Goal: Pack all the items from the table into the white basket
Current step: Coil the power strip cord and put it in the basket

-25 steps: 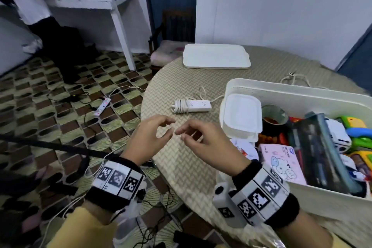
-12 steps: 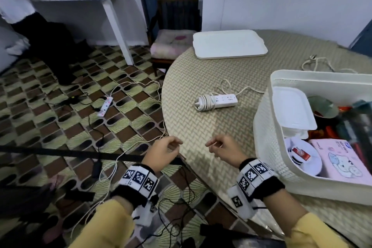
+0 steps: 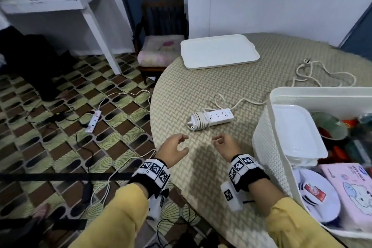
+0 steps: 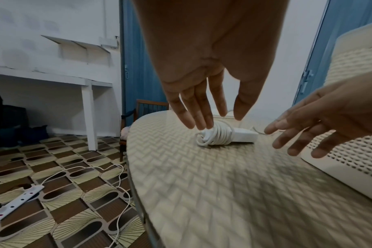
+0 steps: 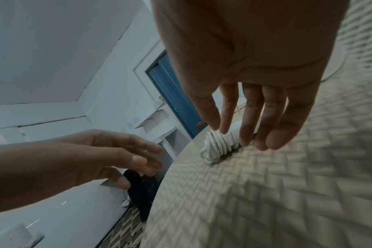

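Nearest, the left hand and the right hand hover side by side over the near edge of the round desk, a small gap between them. Both are empty; the wrist views show the fingers loosely extended, slightly spread, holding nothing.

Just right of the right hand stands the white basket, its perforated wall facing the hands. Inside lie a white lidded container, a pink box with a cartoon animal, a white round item with a red label and other things too blurred to name.

Just beyond the hands, on the woven desk cover, lies a white power strip with its cable wound around the left end; neither hand touches it. More cable trails from it toward the basket's far side.

Farther right, a loose white cord with a plug lies behind the basket. At the far edge of the desk rests a white tray.

Beyond the desk stand a cushioned chair and, on the patterned floor at left, another power strip.
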Demonstrator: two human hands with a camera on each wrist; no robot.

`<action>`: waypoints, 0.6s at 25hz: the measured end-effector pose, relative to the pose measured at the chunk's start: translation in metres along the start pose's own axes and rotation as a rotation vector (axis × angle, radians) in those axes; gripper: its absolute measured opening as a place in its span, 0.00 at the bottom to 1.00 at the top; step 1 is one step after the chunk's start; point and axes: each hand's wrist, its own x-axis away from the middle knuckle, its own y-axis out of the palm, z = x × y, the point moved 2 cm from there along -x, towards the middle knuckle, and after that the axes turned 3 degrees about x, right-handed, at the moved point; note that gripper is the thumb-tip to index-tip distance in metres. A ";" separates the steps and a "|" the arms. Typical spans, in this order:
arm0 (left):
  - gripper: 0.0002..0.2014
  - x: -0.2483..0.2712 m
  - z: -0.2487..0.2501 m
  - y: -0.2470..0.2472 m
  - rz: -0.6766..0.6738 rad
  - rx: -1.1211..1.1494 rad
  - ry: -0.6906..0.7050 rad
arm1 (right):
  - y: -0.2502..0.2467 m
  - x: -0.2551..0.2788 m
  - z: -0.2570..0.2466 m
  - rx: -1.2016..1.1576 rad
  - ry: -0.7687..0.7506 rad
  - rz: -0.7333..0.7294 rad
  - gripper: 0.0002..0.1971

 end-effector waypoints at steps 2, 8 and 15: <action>0.22 -0.023 0.000 0.000 0.018 -0.024 0.018 | -0.002 -0.018 -0.008 0.022 0.024 0.058 0.12; 0.38 -0.084 0.001 0.005 0.022 -0.041 0.036 | -0.008 -0.081 -0.001 0.113 -0.034 0.134 0.21; 0.47 -0.145 -0.018 0.026 -0.159 0.074 0.021 | -0.020 -0.131 0.011 0.773 -0.055 0.016 0.37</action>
